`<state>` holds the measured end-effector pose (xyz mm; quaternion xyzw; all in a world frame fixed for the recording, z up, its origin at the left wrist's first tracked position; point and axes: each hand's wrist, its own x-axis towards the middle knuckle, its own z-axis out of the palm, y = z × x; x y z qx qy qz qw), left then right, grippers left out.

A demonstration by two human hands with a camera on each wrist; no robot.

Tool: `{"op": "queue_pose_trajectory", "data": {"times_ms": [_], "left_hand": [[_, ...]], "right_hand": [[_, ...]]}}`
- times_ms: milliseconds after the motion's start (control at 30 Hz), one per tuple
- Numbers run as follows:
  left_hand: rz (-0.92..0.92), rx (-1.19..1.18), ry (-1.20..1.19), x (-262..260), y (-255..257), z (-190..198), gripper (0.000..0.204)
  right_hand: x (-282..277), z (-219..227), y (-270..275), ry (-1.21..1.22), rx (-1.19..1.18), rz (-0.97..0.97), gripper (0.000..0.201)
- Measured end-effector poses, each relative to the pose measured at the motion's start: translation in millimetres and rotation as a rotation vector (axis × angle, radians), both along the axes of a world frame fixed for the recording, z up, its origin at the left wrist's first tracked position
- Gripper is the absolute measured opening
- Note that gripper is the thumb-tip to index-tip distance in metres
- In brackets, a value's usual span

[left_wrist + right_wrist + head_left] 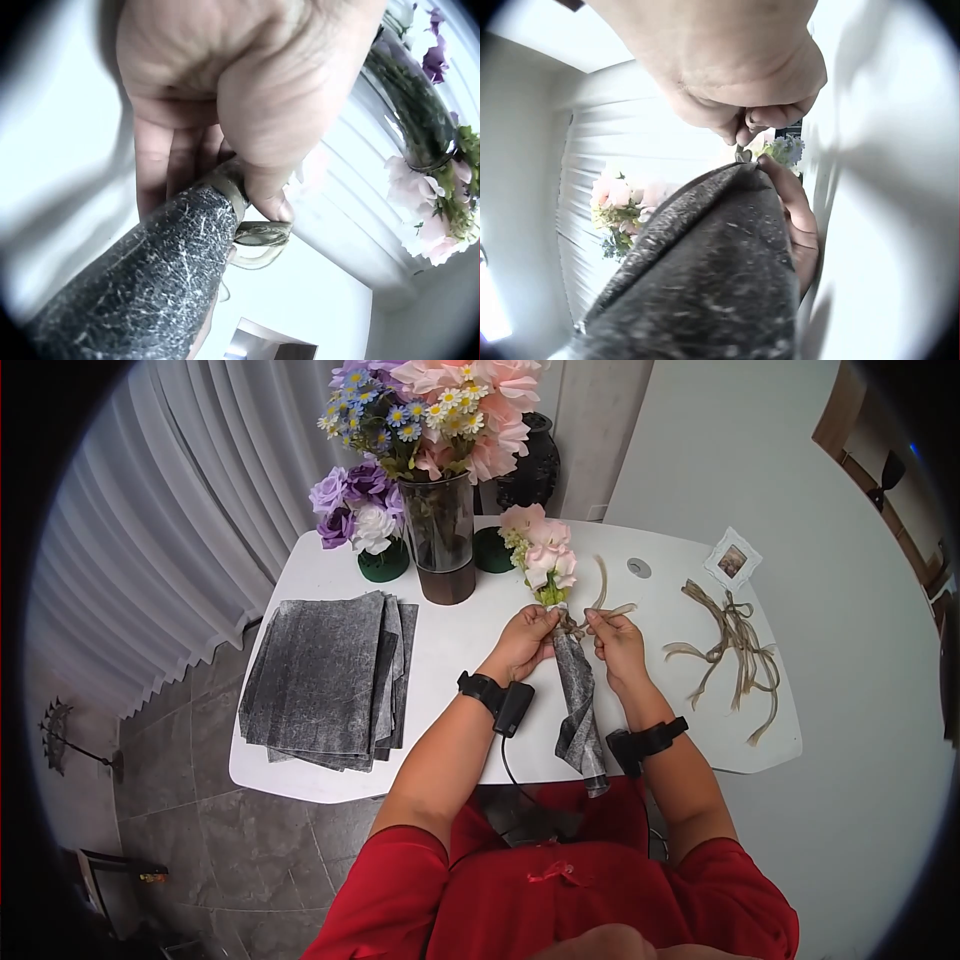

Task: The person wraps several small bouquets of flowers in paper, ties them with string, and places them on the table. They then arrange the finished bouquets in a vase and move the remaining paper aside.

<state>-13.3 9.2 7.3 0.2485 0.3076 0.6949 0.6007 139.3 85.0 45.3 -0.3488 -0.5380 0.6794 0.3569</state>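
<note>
A small bouquet of pale pink flowers (548, 552) lies over the white table, its stems wrapped in dark grey, white-streaked paper (573, 695). My left hand (522, 644) holds the wrapped neck just below the blooms, fingers around the back and thumb at the front. A tan ribbon (264, 234) circles that neck, with a loop beside the left thumb. With thumb and fingertips, my right hand (620, 650) pinches the ribbon close to the neck. Loose ribbon ends (601, 582) stick out above the right hand. The paper flares toward the table's front edge.
A stack of dark grey paper sheets (312, 675) lies at left on the white table (455, 730). A tall glass vase of flowers (440, 530) stands at the back, beside purple and white roses (365, 510). Loose tan ribbons (738, 635) and a small white frame (733, 560) are at right.
</note>
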Motion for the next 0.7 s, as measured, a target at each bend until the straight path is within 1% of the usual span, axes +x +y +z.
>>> {"op": "queue_pose_trajectory", "data": {"times_ms": [33, 100, 133, 200, 233, 300, 333, 367, 433, 467, 533, 567, 633, 667, 700], "left_hand": [[0.021, -0.016, 0.022, 0, -1, 1, 0.017], [0.043, -0.031, 0.044, 0, -1, 2, 0.017], [0.06, -0.027, 0.042, 0, -2, 2, 0.017], [0.08, -0.021, 0.039, 0, -2, 2, 0.018], [0.071, -0.01, 0.02, -1, -1, 2, 0.019], [0.059, 0.0, 0.001, -2, 0, 0, 0.02], [0.035, 0.011, 0.001, -2, 0, 0, 0.02], [0.012, 0.022, 0.002, -3, 0, 0, 0.02], [0.017, 0.013, 0.02, -2, -1, 0, 0.02], [0.023, 0.004, 0.036, -2, -1, 1, 0.02], [0.017, 0.002, 0.048, -2, -3, 3, 0.02], [0.009, -0.001, 0.062, -2, -3, 3, 0.021], [0.016, -0.008, 0.077, 0, -3, 3, 0.02], [0.026, -0.016, 0.091, 0, -2, 3, 0.019], [0.025, -0.016, 0.091, 0, -2, 3, 0.019]], "right_hand": [[1, 0, -1, 0.0, -0.002, -0.003, 0.024], [2, 2, -9, 0.106, 0.006, 0.04, 0.025], [1, 2, -15, 0.107, 0.007, 0.04, 0.025], [2, 1, -24, 0.188, 0.204, 0.06, 0.031], [3, -4, -22, 0.188, 0.205, 0.06, 0.031], [5, -15, -17, -0.249, 0.549, -0.001, 0.034], [6, -19, -13, -0.301, 0.455, 0.046, 0.025], [6, -19, -12, -0.301, 0.454, 0.045, 0.025], [5, -18, -11, -0.31, 0.591, 0.072, 0.031], [5, -18, -11, -0.31, 0.593, 0.073, 0.031], [6, -19, -13, -0.243, 0.932, 0.007, 0.023], [7, -14, -16, -0.244, 0.931, 0.007, 0.023], [12, -3, -20, -0.371, 1.041, 0.007, 0.014], [15, 5, -24, -0.372, 1.041, 0.006, 0.014], [19, 15, -30, -0.47, 1.044, 0.035, 0.013]]}}
